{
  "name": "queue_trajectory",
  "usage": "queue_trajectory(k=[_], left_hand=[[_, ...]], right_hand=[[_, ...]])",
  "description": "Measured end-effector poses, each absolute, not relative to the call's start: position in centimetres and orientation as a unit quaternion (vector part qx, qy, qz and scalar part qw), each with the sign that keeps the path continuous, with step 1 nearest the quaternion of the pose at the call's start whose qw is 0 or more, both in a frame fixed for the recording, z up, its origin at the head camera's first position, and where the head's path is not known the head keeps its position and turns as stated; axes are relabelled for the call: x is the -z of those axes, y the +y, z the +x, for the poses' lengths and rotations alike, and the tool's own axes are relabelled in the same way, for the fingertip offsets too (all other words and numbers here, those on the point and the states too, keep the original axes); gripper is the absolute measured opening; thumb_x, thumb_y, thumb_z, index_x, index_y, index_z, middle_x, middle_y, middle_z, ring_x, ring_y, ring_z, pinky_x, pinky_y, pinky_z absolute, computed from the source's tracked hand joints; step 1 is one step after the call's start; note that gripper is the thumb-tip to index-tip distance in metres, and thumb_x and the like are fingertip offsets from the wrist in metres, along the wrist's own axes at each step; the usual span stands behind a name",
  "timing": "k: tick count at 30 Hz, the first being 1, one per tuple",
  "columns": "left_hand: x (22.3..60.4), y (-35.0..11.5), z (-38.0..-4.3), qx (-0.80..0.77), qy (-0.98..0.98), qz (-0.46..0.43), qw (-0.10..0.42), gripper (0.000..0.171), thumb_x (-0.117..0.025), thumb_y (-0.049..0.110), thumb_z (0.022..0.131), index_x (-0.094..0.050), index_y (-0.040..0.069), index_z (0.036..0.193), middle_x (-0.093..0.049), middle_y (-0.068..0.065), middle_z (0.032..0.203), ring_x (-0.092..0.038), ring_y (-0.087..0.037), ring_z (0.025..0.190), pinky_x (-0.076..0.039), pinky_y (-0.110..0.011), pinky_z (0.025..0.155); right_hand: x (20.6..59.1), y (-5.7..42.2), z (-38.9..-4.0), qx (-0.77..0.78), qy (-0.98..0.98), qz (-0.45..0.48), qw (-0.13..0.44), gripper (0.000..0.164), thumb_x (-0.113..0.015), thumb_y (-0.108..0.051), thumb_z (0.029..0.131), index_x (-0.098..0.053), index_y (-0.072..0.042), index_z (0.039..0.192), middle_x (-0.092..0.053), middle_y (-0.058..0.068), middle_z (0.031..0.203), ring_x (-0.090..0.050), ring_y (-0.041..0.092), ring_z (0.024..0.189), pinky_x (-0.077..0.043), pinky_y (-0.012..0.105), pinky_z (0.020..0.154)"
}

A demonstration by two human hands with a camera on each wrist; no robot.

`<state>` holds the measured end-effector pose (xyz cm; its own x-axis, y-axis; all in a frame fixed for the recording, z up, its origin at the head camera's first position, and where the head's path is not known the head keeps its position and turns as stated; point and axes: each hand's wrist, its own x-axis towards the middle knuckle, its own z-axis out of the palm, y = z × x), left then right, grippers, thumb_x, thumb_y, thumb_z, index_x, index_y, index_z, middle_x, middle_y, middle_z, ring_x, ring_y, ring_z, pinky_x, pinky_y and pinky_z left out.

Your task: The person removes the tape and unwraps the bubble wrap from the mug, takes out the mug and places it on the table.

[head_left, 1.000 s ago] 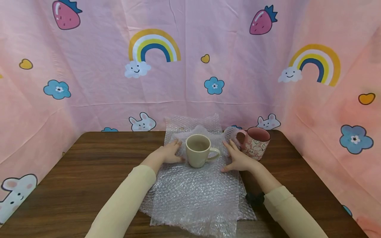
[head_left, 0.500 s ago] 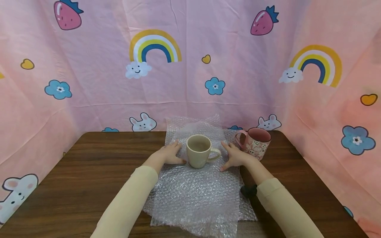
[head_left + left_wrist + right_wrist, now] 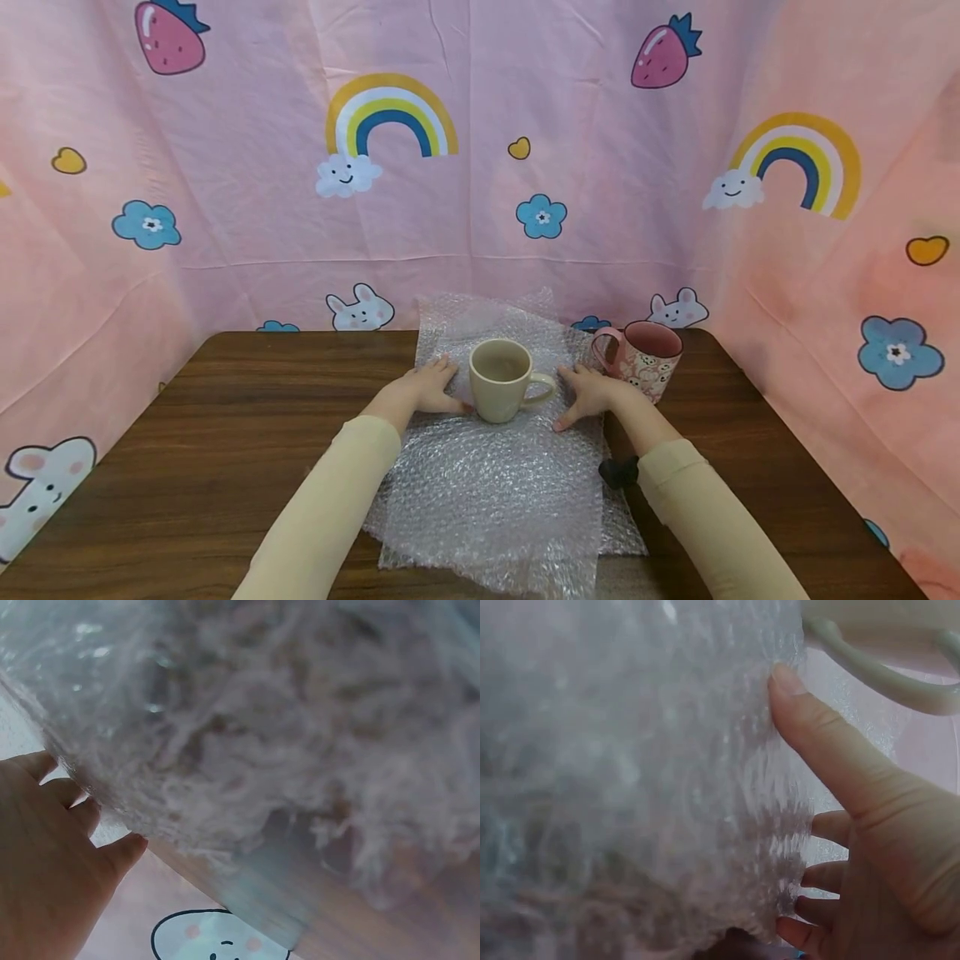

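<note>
A cream mug (image 3: 498,392) stands upright on a layered sheet of bubble wrap (image 3: 495,492), its handle to the right. To the mug's left, my left hand (image 3: 424,389) rests on the wrap with fingers spread and the thumb near the mug's base. My right hand (image 3: 592,393) lies with spread fingers on the wrap's right side, just beyond the mug handle. In the right wrist view the thumb and fingertips touch the bubble wrap (image 3: 667,787), and the mug's handle (image 3: 889,675) shows above. Blurred bubble wrap (image 3: 247,735) fills most of the left wrist view.
A pink patterned mug (image 3: 647,367) stands at the back right, close behind my right hand. Beneath the right forearm is a small black object (image 3: 618,472), probably on the wrist. The wooden table (image 3: 277,417) meets a pink printed cloth (image 3: 247,167) at the back and sides.
The raised, curled back part of the bubble wrap has flattened behind the cream mug. My right forearm has shifted slightly left; both hands stay about where they were beside the mug.
</note>
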<state>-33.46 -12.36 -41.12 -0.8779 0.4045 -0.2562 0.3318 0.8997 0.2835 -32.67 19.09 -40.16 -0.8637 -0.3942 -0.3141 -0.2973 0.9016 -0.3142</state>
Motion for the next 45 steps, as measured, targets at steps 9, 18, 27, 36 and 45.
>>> queue_trajectory(k=[9, 18, 27, 36, 45], left_hand=[[40.6, -12.4, -33.2, -0.087, 0.965, 0.183, 0.166, 0.106, -0.06, 0.07, 0.078, -0.019, 0.006, 0.153, -0.008, -0.02, 0.157, -0.005, -0.037, 0.143, -0.01, -0.06, 0.109], [39.6, -12.7, -32.3, -0.062, 0.964, 0.193, 0.172, 0.104, -0.062, 0.067, 0.079, -0.021, 0.006, 0.153, -0.01, -0.018, 0.157, -0.003, -0.037, 0.143, -0.006, -0.061, 0.109], [38.8, -13.7, -30.8, -0.03, 0.956, 0.221, 0.188, 0.103, -0.067, 0.062, 0.079, -0.022, 0.007, 0.153, -0.012, -0.017, 0.157, -0.001, -0.036, 0.144, -0.006, -0.063, 0.108], [37.7, -14.3, -29.0, -0.033, 0.951, 0.254, 0.174, 0.104, -0.069, 0.06, 0.078, -0.022, 0.006, 0.153, -0.013, -0.018, 0.157, -0.003, -0.036, 0.143, -0.004, -0.063, 0.108], [37.1, -14.7, -27.2, -0.065, 0.948, 0.27, 0.153, 0.1, -0.067, 0.061, 0.08, -0.022, 0.008, 0.153, -0.009, -0.018, 0.158, 0.001, -0.037, 0.143, -0.001, -0.062, 0.108]], right_hand=[[40.1, 19.0, -32.7, 0.132, 0.955, -0.182, 0.192, 0.108, -0.08, -0.05, 0.073, -0.022, -0.004, 0.152, -0.017, 0.03, 0.152, -0.013, 0.049, 0.138, -0.018, 0.066, 0.104], [40.3, 19.3, -32.2, 0.157, 0.954, -0.175, 0.188, 0.107, -0.078, -0.052, 0.073, -0.022, -0.006, 0.153, -0.015, 0.028, 0.154, -0.009, 0.048, 0.14, -0.013, 0.068, 0.104], [40.4, 19.4, -31.1, 0.192, 0.952, -0.178, 0.159, 0.099, -0.079, -0.045, 0.075, -0.03, -0.002, 0.15, -0.022, 0.026, 0.152, -0.017, 0.044, 0.139, -0.02, 0.062, 0.105], [40.5, 19.1, -30.2, 0.211, 0.953, -0.186, 0.115, 0.087, -0.08, -0.028, 0.079, -0.035, 0.002, 0.146, -0.038, 0.023, 0.145, -0.034, 0.04, 0.134, -0.028, 0.055, 0.105], [40.4, 19.8, -29.2, 0.235, 0.95, -0.201, 0.053, 0.052, -0.059, -0.015, 0.095, -0.042, 0.004, 0.141, -0.047, 0.027, 0.137, -0.048, 0.043, 0.122, -0.038, 0.057, 0.097]])
